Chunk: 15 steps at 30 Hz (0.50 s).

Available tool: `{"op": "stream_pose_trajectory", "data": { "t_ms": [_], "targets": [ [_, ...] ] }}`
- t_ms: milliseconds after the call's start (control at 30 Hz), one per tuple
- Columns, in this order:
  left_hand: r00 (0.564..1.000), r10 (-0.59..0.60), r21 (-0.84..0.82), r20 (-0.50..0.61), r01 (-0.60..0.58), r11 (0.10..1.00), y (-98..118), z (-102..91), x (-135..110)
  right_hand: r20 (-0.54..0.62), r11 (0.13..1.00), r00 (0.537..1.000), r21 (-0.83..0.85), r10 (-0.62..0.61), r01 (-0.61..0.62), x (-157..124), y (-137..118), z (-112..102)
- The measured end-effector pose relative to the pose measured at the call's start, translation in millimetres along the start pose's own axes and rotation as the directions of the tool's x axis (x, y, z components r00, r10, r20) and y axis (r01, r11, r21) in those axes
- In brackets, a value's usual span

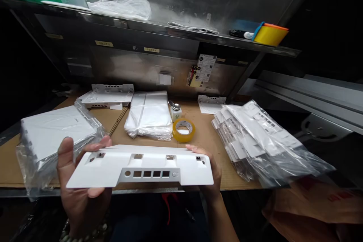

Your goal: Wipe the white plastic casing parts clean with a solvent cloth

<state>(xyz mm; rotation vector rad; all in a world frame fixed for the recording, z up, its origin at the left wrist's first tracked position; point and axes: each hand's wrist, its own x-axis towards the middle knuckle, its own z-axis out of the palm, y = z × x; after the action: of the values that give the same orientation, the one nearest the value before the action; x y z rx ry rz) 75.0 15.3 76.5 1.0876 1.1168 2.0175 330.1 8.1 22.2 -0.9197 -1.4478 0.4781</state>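
Observation:
Between my two hands is a white plastic router housing [96,170], held up over the bench's front edge. Its long side faces me, with a grey strip holding a round hole and several square port openings. My left hand [82,189] grips the left end, some fingers behind it and one under the lower edge, the thumb raised. At the right end, my right hand [214,174] holds from behind, with fingertips on the top edge. Most of the right fingers are hidden by the housing.
Bagged white panels [59,128] lie left, bagged housings [249,132] right. Behind are a wrapped white stack [149,113], yellow tape [176,132], a small bottle [176,111], and more housings [113,92] [211,104]. A metal shelf [159,30] crosses above.

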Motion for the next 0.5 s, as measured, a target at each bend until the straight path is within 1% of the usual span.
{"op": "stream_pose_trajectory", "data": {
  "t_ms": [67, 133, 233, 333, 500],
  "targets": [
    [0.999, 0.048, -0.007, 0.022, -0.048, 0.999, -3, -2.3, -1, -0.005, 1.000, 1.000, -0.010, 0.005, -0.005, -2, 4, 1],
    [0.997, 0.076, -0.011, 0.013, -0.075, 0.997, -7, -3.6, -4, -0.012, 1.000, 1.000, -0.006, 0.002, -0.002, -4, 7, 2],
    [0.997, 0.079, -0.038, -0.015, -0.080, 0.996, -11, -4.5, -7, -0.017, 0.999, 1.000, 0.029, -0.022, 0.022, -5, 10, 3],
    [0.998, 0.052, -0.059, -0.044, -0.054, 0.997, -12, -4.0, -9, 0.004, 0.998, 0.998, 0.028, -0.057, 0.056, -5, 12, 1],
    [0.998, -0.022, -0.154, -0.059, 0.013, 0.988, -7, -0.3, -13, -0.011, 0.996, 0.996, 0.012, -0.083, 0.083, -6, 19, 0]
  ]
}}
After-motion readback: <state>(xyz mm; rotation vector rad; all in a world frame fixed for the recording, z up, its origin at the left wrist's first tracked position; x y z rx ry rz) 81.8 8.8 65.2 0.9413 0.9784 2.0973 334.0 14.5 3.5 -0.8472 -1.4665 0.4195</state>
